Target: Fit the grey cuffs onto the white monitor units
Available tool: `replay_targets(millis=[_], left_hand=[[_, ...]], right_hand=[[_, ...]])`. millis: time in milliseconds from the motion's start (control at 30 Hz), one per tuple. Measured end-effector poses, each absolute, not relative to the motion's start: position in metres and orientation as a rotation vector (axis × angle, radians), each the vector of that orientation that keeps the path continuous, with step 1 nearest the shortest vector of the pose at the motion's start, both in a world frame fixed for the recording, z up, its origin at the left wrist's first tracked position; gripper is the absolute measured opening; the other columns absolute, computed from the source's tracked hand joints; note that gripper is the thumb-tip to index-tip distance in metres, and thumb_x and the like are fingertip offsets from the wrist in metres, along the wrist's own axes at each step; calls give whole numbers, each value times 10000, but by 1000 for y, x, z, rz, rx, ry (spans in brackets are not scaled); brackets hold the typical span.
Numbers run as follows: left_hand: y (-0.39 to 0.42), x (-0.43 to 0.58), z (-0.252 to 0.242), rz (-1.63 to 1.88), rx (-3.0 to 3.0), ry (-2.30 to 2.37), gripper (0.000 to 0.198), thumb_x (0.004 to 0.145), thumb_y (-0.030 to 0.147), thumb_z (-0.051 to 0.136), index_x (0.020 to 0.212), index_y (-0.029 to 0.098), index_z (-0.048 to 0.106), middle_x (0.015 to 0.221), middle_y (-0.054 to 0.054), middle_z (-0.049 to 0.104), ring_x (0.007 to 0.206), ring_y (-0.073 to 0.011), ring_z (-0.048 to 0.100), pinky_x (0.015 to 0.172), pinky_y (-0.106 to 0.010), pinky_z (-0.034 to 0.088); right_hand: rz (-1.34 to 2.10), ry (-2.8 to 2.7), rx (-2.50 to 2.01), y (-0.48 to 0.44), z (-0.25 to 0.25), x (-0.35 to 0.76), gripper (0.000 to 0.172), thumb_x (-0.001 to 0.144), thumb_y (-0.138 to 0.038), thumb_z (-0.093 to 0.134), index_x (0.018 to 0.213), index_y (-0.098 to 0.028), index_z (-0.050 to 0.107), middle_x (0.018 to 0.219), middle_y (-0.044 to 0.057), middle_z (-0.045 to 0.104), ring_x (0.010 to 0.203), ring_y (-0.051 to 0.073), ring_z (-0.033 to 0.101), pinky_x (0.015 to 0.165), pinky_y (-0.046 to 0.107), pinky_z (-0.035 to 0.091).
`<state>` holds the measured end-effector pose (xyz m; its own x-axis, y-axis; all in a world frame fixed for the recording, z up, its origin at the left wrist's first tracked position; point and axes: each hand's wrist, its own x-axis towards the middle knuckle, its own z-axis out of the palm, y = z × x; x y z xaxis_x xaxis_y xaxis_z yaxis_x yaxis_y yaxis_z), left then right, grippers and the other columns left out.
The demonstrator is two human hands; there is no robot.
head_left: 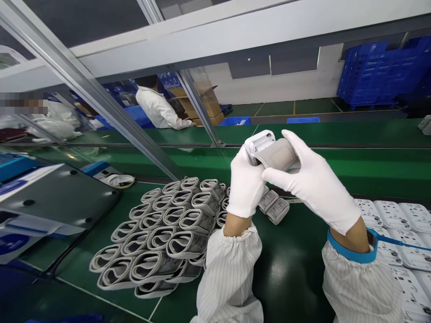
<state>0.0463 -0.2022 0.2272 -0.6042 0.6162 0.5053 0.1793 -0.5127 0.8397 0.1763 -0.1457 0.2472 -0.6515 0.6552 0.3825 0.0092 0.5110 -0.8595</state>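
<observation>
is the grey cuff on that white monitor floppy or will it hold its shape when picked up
The grey cuff on the white monitor probably holds its curl: it looks rounded between the left hand and right hand, like the loose cuffs piled on the table. Likely light: small, mostly fabric.

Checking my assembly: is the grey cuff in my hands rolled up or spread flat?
Rolled up: the grey cuff curls into a loop against the white unit.

Left gloved hand (245, 184) hides lower half of white plastic monitor (259, 141). Row of white plastic units (397, 220) runs off right edge; print too small to read.
</observation>
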Motion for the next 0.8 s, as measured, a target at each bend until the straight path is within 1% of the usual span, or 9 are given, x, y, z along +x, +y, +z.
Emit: replay_targets(millis=[67,167,267,367,467,600,700,767,800], left_hand=[[-201,46,226,2192,1221,1369,506,706,237,886,1180,157,730,1263,-90,768,1195,-280,720,1004,-363,622],[-200,46,225,2195,1246,1406,478,719,224,871,1172,151,735,1246,-89,775,1181,-273,726,990,-347,624],[-199,46,225,2177,1239,1459,442,743,205,830,1172,162,733,1235,-79,781,1172,-266,730,991,-351,620],[-197,43,223,2158,1203,1433,441,759,179,789,1194,169,721,1245,-76,778,1182,-274,726,997,-379,620],[-189,38,217,2096,1209,1415,451,761,151,778,1207,158,718,1257,-87,773,1195,-282,720,1023,-396,608],[-171,25,196,1866,1232,1547,505,787,159,750,1290,141,706,1311,-99,753,1209,-275,708,1038,-369,587],[-158,15,176,1574,1273,1826,589,803,191,730,1389,162,675,1274,-88,768,1161,-281,722,1017,-371,579],[-152,9,165,1412,1299,1963,616,802,259,759,1410,204,672,1204,-68,791,1108,-298,736,981,-389,583],[-149,6,160,1368,1307,1998,620,790,288,781,1398,219,681,1175,-60,798,1090,-305,738,970,-392,583]], right_hand=[[1139,-2046,-550,-145,248,177,865,876,-364,785,1623,-199,383,1509,69,604,1315,263,653,1172,413,491],[1149,-2051,-580,-145,249,178,875,868,-370,789,1628,-206,386,1489,74,618,1308,277,655,1159,421,501],[1177,-2042,-619,-146,250,178,909,844,-402,804,1633,-227,387,1413,72,668,1246,297,686,1089,434,555],[1189,-2048,-648,-145,250,177,957,812,-439,821,1638,-239,383,1332,72,710,1181,315,707,1002,437,599],[1116,-2106,-714,-139,247,177,961,808,-460,814,1641,-245,385,1338,82,708,1182,331,700,985,450,595],[1022,-2220,-827,-117,233,174,941,825,-527,787,1633,-239,400,1435,121,653,1266,362,651,1013,479,567],[1035,-2271,-911,-96,217,164,916,762,-495,852,1557,-222,490,1495,143,601,1318,370,607,1037,466,550],[1044,-2290,-936,-83,206,156,833,732,-436,891,1466,-216,563,1433,143,637,1257,341,637,1011,434,561],[1041,-2289,-946,-78,201,152,759,749,-418,891,1416,-211,594,1373,138,666,1199,314,662,986,416,572]])
